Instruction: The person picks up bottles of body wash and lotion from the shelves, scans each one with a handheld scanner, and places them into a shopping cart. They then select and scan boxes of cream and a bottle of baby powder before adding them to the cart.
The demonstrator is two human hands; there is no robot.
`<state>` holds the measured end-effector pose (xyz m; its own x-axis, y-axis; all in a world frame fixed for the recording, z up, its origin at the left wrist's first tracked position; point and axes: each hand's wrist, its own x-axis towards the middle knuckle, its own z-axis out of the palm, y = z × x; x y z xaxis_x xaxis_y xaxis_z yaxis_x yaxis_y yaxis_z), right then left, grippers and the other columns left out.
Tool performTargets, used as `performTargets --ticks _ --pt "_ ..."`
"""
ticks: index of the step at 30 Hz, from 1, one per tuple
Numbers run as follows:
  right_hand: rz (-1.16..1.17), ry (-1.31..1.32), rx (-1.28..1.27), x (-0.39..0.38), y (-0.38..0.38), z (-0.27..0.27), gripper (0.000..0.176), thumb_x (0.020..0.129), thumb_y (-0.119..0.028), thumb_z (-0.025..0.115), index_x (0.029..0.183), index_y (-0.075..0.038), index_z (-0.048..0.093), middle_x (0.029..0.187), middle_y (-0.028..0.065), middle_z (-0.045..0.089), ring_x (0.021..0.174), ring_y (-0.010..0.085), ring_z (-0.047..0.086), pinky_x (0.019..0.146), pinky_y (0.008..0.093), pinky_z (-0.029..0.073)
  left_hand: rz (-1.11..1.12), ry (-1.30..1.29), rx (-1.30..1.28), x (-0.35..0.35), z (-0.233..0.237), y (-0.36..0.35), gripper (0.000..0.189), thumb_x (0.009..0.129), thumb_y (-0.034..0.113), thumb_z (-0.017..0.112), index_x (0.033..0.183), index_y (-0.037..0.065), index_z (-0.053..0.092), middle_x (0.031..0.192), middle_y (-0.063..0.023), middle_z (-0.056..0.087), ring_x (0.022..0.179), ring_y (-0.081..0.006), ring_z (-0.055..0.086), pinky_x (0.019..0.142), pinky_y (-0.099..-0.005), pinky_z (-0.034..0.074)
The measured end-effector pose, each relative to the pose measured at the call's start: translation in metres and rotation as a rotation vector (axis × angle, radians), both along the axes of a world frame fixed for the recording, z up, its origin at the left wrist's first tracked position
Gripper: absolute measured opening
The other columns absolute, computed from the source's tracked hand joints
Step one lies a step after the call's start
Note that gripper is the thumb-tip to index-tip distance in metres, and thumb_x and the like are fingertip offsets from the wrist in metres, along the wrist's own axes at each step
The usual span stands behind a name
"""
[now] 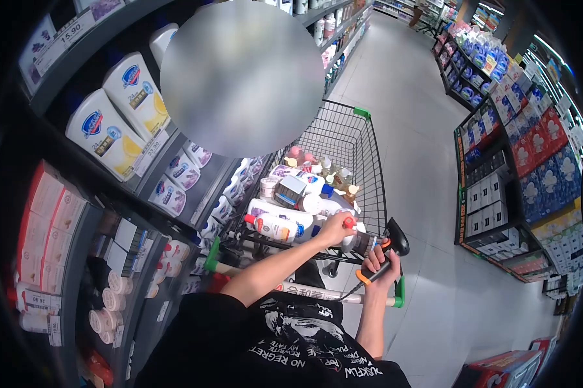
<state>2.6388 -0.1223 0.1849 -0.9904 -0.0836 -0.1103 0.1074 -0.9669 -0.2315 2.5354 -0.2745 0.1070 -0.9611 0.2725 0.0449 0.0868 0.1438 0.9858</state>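
My left hand [338,227] is closed around the red top of a bottle [363,244], held over the near end of a shopping cart. Its lower part, with a dark label, points toward my right hand [381,264]. That hand is wrapped round the handle of a black and orange barcode scanner [396,240], whose head is close beside the bottle. Below and beyond my left hand, the wire cart [372,161] holds several bottles and jars. Among them are a white bottle with a red cap [272,227], a small dark box [291,191] and a white jar [269,187].
Shelving with large yellow-and-white bottles [136,94] and pink-white boxes [52,216] runs along the left. Stacked tissue packs [550,178] stand to the right across the floor aisle [421,155]. The cart's handlebar [324,292] crosses before my body. A blurred circle hides part of the upper scene.
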Motion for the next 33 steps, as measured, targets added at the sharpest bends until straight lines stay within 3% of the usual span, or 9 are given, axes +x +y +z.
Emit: performTargets --ticks 4,7,10,13,18,23,25,29,33 --pt "0.02 -0.008 0.032 -0.002 -0.002 0.001 0.026 0.087 -0.016 0.053 0.109 -0.003 0.051 0.064 0.0003 0.037 0.049 0.0089 0.035 0.043 0.0216 0.035 -0.013 0.023 -0.287 0.01 0.022 -0.02 0.029 0.06 0.0 0.08 0.084 0.003 0.064 0.086 -0.018 0.066 0.088 -0.0343 0.064 0.075 -0.0394 0.05" --pt "0.043 -0.014 0.047 -0.001 -0.006 0.001 0.026 0.088 -0.016 0.053 0.108 0.0 0.05 0.064 0.0004 0.037 0.048 0.0086 0.035 0.042 0.0211 0.035 -0.043 0.102 -0.548 0.014 0.021 -0.024 0.011 0.071 -0.002 0.064 0.081 0.002 0.063 0.082 -0.0186 0.066 0.082 -0.0374 0.065 0.074 -0.0443 0.05" --pt "0.087 -0.007 0.093 0.0 -0.014 0.008 0.028 0.087 -0.017 0.054 0.11 0.0 0.05 0.064 0.0006 0.037 0.049 0.0085 0.036 0.042 0.0209 0.035 -0.002 0.266 -0.663 0.029 0.035 -0.032 0.013 0.072 -0.003 0.058 0.082 0.001 0.065 0.08 -0.0204 0.065 0.08 -0.0379 0.065 0.072 -0.0446 0.051" --pt "0.155 -0.018 0.098 0.0 -0.019 0.008 0.03 0.088 -0.018 0.054 0.112 -0.001 0.049 0.065 0.0009 0.038 0.049 0.0088 0.037 0.042 0.0212 0.035 -0.062 0.378 -0.696 0.034 0.037 -0.043 0.013 0.073 -0.001 0.061 0.086 0.001 0.066 0.08 -0.0204 0.065 0.081 -0.0372 0.065 0.073 -0.0446 0.051" --pt "0.329 0.039 0.11 -0.009 -0.05 0.02 0.03 0.088 -0.018 0.052 0.115 -0.005 0.046 0.065 0.0015 0.037 0.048 0.0099 0.035 0.041 0.0234 0.035 0.049 0.269 -0.392 0.068 0.104 -0.095 0.019 0.08 0.007 0.064 0.098 0.001 0.063 0.094 -0.0169 0.065 0.09 -0.0354 0.062 0.078 -0.0412 0.05" --pt "0.685 0.19 0.164 -0.014 -0.106 0.034 0.039 0.084 -0.019 0.057 0.118 -0.005 0.043 0.064 0.0038 0.041 0.045 0.0129 0.04 0.04 0.0254 0.037 0.472 0.385 -0.27 0.13 0.115 -0.175 0.013 0.082 0.005 0.064 0.094 0.001 0.064 0.09 -0.013 0.067 0.084 -0.0298 0.065 0.073 -0.037 0.05" --pt "0.869 0.253 0.175 -0.014 -0.132 0.036 0.041 0.083 -0.018 0.058 0.118 -0.005 0.043 0.065 0.0057 0.042 0.046 0.015 0.041 0.041 0.0273 0.038 0.766 0.396 -0.184 0.164 0.125 -0.206 0.012 0.083 0.005 0.064 0.094 0.002 0.065 0.088 -0.0118 0.068 0.08 -0.0264 0.066 0.071 -0.0337 0.051" --pt "1.158 0.271 0.187 -0.005 -0.174 0.031 0.043 0.079 -0.012 0.061 0.117 -0.001 0.044 0.066 0.0092 0.046 0.047 0.0181 0.045 0.043 0.0304 0.039 1.146 0.257 -0.361 0.237 0.157 -0.255 0.012 0.083 0.004 0.063 0.094 0.002 0.065 0.087 -0.0121 0.068 0.078 -0.0271 0.068 0.067 -0.0321 0.051" --pt "1.293 0.171 0.154 0.005 -0.191 0.009 0.043 0.079 -0.01 0.061 0.118 -0.002 0.044 0.066 0.0099 0.046 0.049 0.0193 0.047 0.045 0.0312 0.04 1.449 0.435 -0.576 0.295 0.192 -0.283 0.013 0.078 0.0 0.065 0.091 0.001 0.068 0.087 -0.0095 0.07 0.081 -0.0213 0.068 0.073 -0.029 0.052"
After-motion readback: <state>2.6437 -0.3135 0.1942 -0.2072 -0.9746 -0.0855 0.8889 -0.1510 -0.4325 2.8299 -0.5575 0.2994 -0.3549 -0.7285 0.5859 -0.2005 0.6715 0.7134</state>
